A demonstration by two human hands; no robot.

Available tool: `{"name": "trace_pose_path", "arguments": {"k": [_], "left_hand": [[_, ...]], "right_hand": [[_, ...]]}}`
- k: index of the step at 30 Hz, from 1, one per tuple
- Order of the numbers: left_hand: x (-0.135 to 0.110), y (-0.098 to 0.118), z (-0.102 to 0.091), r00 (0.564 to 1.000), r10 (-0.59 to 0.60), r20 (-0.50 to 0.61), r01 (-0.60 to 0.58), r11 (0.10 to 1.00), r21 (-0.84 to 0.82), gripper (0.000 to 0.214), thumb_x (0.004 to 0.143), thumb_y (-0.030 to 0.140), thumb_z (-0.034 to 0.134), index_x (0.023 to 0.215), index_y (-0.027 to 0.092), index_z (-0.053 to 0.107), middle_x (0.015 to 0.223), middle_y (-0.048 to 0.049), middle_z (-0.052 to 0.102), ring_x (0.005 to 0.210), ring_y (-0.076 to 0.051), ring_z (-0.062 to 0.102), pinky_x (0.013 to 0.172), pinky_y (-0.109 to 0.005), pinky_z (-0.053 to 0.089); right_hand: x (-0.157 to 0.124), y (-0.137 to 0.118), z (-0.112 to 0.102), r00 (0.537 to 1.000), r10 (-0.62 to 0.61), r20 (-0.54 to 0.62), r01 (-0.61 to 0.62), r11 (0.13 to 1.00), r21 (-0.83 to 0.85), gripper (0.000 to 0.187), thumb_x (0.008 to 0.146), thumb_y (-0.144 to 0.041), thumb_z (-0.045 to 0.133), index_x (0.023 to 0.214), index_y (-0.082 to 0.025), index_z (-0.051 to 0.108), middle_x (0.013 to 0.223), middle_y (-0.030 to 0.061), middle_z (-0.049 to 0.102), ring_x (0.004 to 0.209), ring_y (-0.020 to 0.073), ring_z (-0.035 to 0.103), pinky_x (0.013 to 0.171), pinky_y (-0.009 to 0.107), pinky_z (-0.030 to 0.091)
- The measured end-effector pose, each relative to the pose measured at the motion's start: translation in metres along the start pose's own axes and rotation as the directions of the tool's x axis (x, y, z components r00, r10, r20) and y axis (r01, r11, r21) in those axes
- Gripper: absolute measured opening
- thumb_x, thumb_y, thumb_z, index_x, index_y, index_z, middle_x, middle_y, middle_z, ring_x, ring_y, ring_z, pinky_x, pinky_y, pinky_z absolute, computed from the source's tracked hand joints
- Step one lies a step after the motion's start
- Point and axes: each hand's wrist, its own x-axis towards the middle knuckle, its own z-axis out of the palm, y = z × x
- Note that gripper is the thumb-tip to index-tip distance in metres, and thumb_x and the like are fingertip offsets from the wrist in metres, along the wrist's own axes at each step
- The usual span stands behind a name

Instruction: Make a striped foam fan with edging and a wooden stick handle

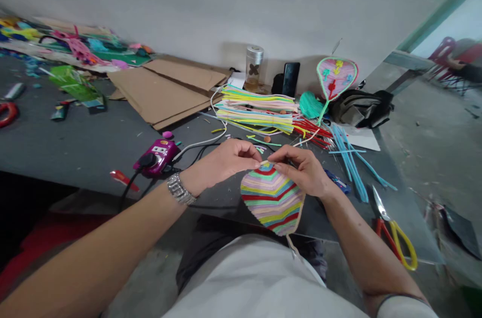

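A striped pipe-cleaner fan [271,202] in many colours hangs in front of me over the table's front edge. My left hand [234,160] is closed in a pinch at its narrow top edge. Facing it, my right hand [303,170] pinches the same top edge from the other side. A cream pipe cleaner [292,245] runs along the fan's right edge, and its loose end dangles below. Between the fingertips a pale strip shows at the top edge.
Behind lie bundled pipe cleaners [256,110], blue stems [348,162] and a finished fan [337,77]. Scissors [387,222] rest at the right edge. A purple power socket [158,156] with cords sits left, near cardboard sheets [161,95]. A bottle [254,68] and phone [291,78] stand at the wall.
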Motion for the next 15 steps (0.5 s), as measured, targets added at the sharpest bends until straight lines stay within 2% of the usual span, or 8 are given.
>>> {"name": "trace_pose_path", "arguments": {"k": [7, 15], "left_hand": [[-0.0020, 0.0059, 0.0006, 1.000, -0.003, -0.002, 0.003, 0.999, 0.048, 0.021, 0.074, 0.037, 0.072, 0.079, 0.017, 0.073, 0.075, 0.0008, 0.069, 0.072, -0.014, 0.058, 0.067, -0.025, 0.043], [0.0012, 0.0007, 0.0019, 1.000, 0.013, 0.007, -0.013, 0.999, 0.032, 0.020, 0.073, 0.036, 0.073, 0.078, 0.017, 0.072, 0.075, 0.0007, 0.068, 0.072, -0.014, 0.058, 0.067, -0.025, 0.043]], "right_hand": [[-0.0002, 0.0004, -0.0009, 1.000, -0.015, -0.004, 0.015, 1.000, -0.010, 0.024, 0.093, -0.039, 0.072, 0.104, -0.018, 0.078, 0.094, 0.0058, 0.078, 0.081, 0.0174, 0.066, 0.075, 0.030, 0.051], [-0.0012, -0.0018, -0.0027, 1.000, -0.006, 0.017, 0.006, 1.000, -0.026, 0.020, 0.094, -0.034, 0.071, 0.103, -0.018, 0.079, 0.094, 0.0059, 0.080, 0.084, 0.0187, 0.069, 0.078, 0.031, 0.052]]}}
